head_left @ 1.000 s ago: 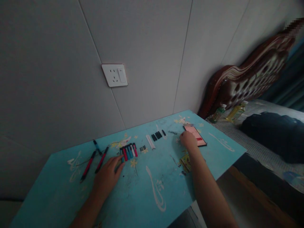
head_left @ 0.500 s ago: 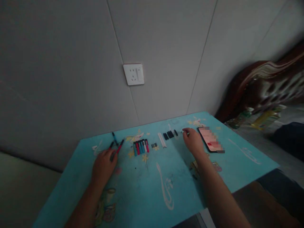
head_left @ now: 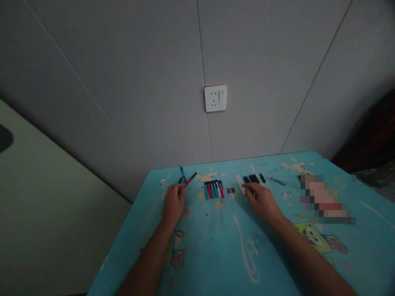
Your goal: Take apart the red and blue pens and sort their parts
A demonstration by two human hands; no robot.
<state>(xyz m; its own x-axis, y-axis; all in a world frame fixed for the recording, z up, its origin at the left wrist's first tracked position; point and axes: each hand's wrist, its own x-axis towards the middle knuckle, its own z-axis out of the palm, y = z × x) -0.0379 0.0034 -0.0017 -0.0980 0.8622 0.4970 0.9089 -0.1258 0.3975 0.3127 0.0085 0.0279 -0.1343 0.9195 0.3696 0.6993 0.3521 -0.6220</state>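
My left hand (head_left: 173,201) is closed around a red pen (head_left: 191,178), its slim pointed end up and to the right. Behind that hand lie a blue-and-black pen piece (head_left: 183,173) and another dark piece (head_left: 180,181). My right hand (head_left: 261,200) has its fingertips pinched at the lower end of the white sticks (head_left: 239,183); whether it grips one is hidden. Between the hands is a row of short blue, red and white pen barrels (head_left: 214,190) with dark tops. Beside them sit small dark-and-metallic pieces (head_left: 231,190).
Black pen grips (head_left: 253,179) lie right of the white sticks. Farther right are a row of small grey parts (head_left: 278,181), small whitish pieces (head_left: 288,195) and a blurred-out phone (head_left: 327,201). The blue patterned table (head_left: 216,250) meets a wall with a socket (head_left: 215,98).
The view has turned left. My right hand has moved left from beside the small grey parts to the white sticks. My left hand keeps the red pen, now with a slim tip showing.
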